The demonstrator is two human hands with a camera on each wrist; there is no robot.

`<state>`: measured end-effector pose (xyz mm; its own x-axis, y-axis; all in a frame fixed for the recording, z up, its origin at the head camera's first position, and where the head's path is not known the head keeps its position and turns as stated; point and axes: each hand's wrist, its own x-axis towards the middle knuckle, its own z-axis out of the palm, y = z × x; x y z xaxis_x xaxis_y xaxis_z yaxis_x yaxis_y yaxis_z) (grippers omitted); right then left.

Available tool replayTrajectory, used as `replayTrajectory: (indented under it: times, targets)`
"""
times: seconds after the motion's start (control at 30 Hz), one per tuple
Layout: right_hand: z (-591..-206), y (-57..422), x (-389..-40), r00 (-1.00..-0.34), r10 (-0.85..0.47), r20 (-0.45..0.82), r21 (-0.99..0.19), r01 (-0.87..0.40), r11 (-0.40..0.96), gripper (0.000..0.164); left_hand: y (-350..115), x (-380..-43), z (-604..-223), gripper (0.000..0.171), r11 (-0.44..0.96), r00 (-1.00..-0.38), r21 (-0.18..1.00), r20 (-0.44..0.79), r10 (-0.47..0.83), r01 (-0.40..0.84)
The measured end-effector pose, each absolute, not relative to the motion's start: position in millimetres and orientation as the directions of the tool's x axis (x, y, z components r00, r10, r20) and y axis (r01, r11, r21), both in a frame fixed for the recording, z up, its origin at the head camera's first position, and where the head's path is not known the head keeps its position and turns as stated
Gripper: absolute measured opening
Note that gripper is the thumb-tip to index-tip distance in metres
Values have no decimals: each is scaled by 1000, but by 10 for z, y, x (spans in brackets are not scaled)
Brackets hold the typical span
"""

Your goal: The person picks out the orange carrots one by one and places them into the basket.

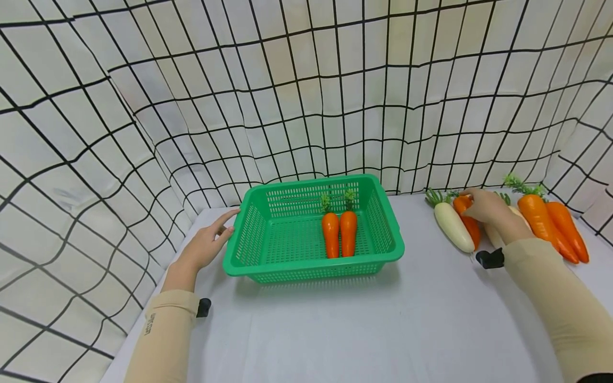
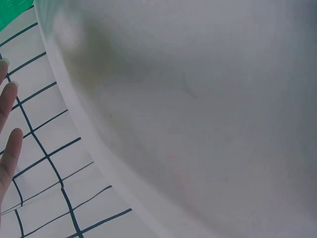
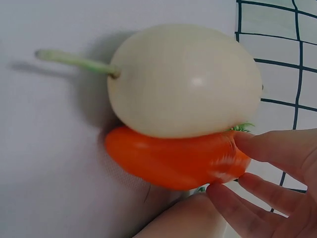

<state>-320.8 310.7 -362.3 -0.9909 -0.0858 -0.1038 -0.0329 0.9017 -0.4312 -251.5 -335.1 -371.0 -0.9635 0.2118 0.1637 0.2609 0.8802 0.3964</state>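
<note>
My right hand (image 1: 493, 209) has its thumb and fingers on either side of the leafy end of an orange carrot (image 3: 168, 158), pinching it where it lies on the white table. Right alongside sits a white radish (image 3: 183, 82) with green leaves at its far end in the head view. Another white radish (image 1: 494, 236) is partly hidden under my right hand. At the left end of a green plastic basket (image 1: 316, 267), my left hand (image 1: 203, 246) has loosely extended fingers at the rim. Inside the basket lie two carrots (image 1: 348, 230), side by side, leafy tops toward the back.
Larger orange carrots (image 1: 567, 229) lie in a group at the far right, right of my right forearm. A white cloth wall (image 1: 306, 106) with a black grid rises behind the table and along its sides. The white tabletop (image 1: 335, 330) extends in front of the basket.
</note>
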Motion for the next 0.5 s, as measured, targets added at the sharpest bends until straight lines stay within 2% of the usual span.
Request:
replayTrajectory:
  times: [0.23,0.5]
  targets:
    - [-3652,3090,-3272,-990,-61,-125,-472,5,882,66,-3353,-2525,-3703,57,877,-962,400,167,217,267]
    - [-3647,3068,-3320,-973,-42,-225,-514,82,854,70,-3347,-2537,-3680,57,878,-959,390,170,225,276]
